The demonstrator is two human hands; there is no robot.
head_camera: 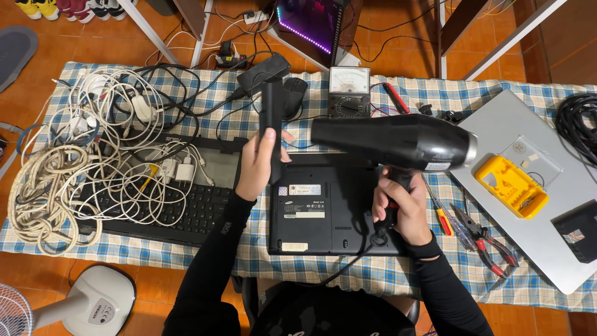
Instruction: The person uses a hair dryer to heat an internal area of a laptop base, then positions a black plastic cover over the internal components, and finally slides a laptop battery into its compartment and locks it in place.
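My right hand [400, 208] grips the handle of a black hair dryer [398, 143], whose barrel points left over an upturned black laptop [323, 214]. My left hand [258, 162] holds a long black flat part [272, 121] upright above the laptop's rear left corner, just left of the dryer's nozzle. The dryer's cord runs down off the table's front edge between my arms.
A tangle of white and black cables [106, 143] covers a black keyboard [180, 211] at left. An analogue multimeter [349, 90] sits at the back. Screwdrivers and pliers [479, 233], a yellow bit case [511, 185] and a silver laptop [547, 249] lie at right on the checked cloth.
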